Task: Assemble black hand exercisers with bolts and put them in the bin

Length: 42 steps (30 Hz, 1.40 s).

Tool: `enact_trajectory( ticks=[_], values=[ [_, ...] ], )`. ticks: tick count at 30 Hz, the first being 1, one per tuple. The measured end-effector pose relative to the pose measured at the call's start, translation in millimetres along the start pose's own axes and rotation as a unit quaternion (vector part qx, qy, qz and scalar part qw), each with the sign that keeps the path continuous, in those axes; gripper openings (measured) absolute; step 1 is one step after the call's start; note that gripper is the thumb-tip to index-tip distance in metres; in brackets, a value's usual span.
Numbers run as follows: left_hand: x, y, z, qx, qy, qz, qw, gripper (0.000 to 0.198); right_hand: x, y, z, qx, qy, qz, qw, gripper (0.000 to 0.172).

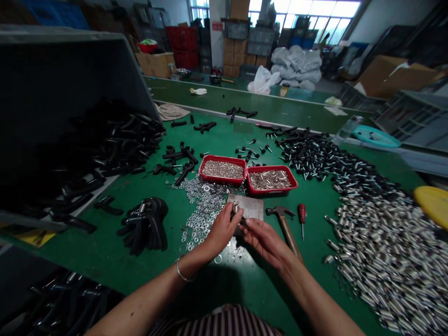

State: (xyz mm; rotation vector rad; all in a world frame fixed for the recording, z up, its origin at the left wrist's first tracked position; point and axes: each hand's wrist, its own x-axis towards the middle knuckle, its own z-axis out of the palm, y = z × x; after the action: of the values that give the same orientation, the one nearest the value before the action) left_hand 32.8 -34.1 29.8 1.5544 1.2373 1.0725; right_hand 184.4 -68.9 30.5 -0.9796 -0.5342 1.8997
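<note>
Over a grey metal plate point(257, 208), my left hand point(223, 227) is closed around a small black part that has a silver coil spring point(235, 206) standing up from it. My fingers cover most of that part. My right hand point(262, 238) is closed at the part's right side, thumb and fingertips pinched together; what they grip is hidden. Just beyond the plate stand two red trays: one point(223, 180) full of tiny metal pieces, the other point(272, 192) holding small pins. A claw hammer point(285, 224) and a red-handled screwdriver point(302, 219) lie to the right.
Loose washers point(203, 212) spread left of the plate. A big heap of springs point(381, 261) lies right, with black-headed bolts point(315, 154) behind it. Black handles point(149, 224) are stacked at left, near a large grey bin point(136, 60) of similar black parts. A green conveyor point(224, 100) runs behind.
</note>
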Motion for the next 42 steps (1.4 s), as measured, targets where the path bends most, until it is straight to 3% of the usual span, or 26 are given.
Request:
enact_trajectory(
  ticks=[3,5,8,10,13,15,17,19,20,22,25,29,32,36,38,42],
  values=[
    [-2.4,4.2,2.6,-0.003,-0.004,-0.011,1.0,0.018,-4.2,6.6,-1.0,-0.095,0.033,-0.091,0.991,0.026],
    [-3.6,9.4,3.5,-0.014,-0.006,-0.017,1.0,0.02,-4.4,11.0,-2.5,-0.212,0.072,-0.199,0.954,0.022],
    [-4.5,16.5,5.8,-0.074,-0.021,-0.031,0.997,0.023,-2.5,14.1,-6.7,-0.416,0.102,-0.359,0.829,0.012],
    [-3.3,18.1,8.7,-0.121,-0.024,-0.049,0.991,0.025,-2.3,11.9,-11.1,-0.523,0.094,-0.415,0.738,0.02],
    [2.1,14.5,14.0,-0.168,-0.022,-0.094,0.981,0.031,-6.9,-4.0,-25.6,-0.645,0.045,-0.403,0.648,0.035],
    [7.5,9.4,16.8,-0.184,-0.025,-0.119,0.975,0.035,-11.0,-26.6,-45.9,-0.692,0.021,-0.371,0.619,0.036],
    [13.1,3.2,18.5,-0.19,-0.023,-0.131,0.973,0.037,-10.7,-58.5,-76.0,-0.708,0.093,-0.336,0.614,0.034],
    [17.3,-3.4,20.3,-0.196,-0.013,-0.14,0.971,0.037,-1.9,-95.2,-111.0,-0.699,0.246,-0.283,0.608,0.036],
    [18.5,-6.4,21.7,-0.202,-0.007,-0.146,0.968,0.038,6.3,-113.2,-127.7,-0.698,0.289,-0.263,0.6,0.037],
    [18.8,-10.9,25.7,-0.211,-0.002,-0.165,0.964,0.04,29.2,-144.7,-154.9,-0.706,0.312,-0.236,0.59,0.032],
    [15.0,-11.5,32.4,-0.196,-0.033,-0.183,0.963,0.041,72.3,-175.1,-173.2,-0.728,0.285,-0.207,0.588,0.029],
    [10.4,-3.2,33.7,-0.186,-0.087,-0.18,0.962,0.041,110.9,-188.3,-169.3,-0.752,0.246,-0.172,0.587,0.023],
    [13.0,0.7,27.6,-0.259,-0.05,-0.212,0.941,0.041,105.1,-191.2,-171.1,-0.757,0.243,-0.162,0.584,0.026],
    [19.8,-3.4,20.4,-0.366,0.018,-0.252,0.895,0.044,63.0,-185.1,-183.5,-0.724,0.299,-0.193,0.591,0.039],
    [22.0,-5.8,22.4,-0.391,0.021,-0.25,0.885,0.045,37.0,-169.0,-176.7,-0.648,0.307,-0.231,0.658,0.037],
    [23.9,-4.2,35.9,-0.407,-0.01,-0.24,0.881,0.043,2.0,-111.0,-116.3,-0.381,0.196,-0.258,0.866,0.04]
  ],
)
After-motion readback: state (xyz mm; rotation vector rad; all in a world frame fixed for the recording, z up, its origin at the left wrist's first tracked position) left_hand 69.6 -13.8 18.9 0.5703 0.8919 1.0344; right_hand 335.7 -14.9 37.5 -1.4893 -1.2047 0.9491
